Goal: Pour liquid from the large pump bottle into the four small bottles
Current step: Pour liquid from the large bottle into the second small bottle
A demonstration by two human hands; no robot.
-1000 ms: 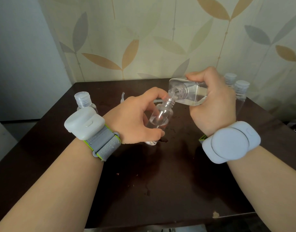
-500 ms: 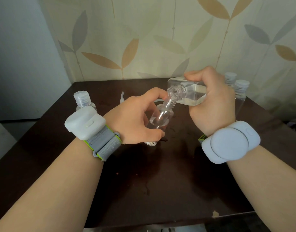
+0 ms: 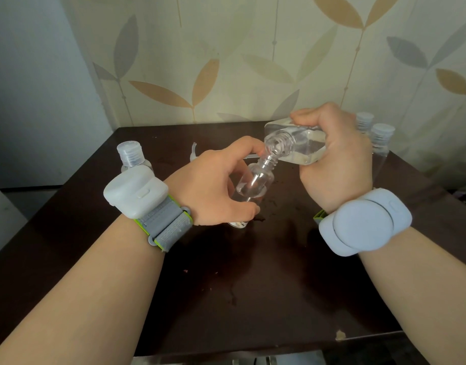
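Pouring is under way: the right hand (image 3: pixel 334 164) grips the tipped large pump bottle (image 3: pixel 295 146), mouth over the open small bottle (image 3: pixel 253 185) gripped by the left hand (image 3: pixel 213 185); next, level off before overflow.

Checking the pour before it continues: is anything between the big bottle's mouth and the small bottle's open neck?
Nothing visible. The large clear square bottle, tilted in the right hand, has its uncapped mouth right at the open neck of the small clear bottle held by the left hand.

A home room, it seems: leaf-patterned wallpaper (image 3: pixel 253 61) covers the wall at twelve o'clock, and a dark wooden desk (image 3: pixel 253 285) sits tucked into the corner beneath it.
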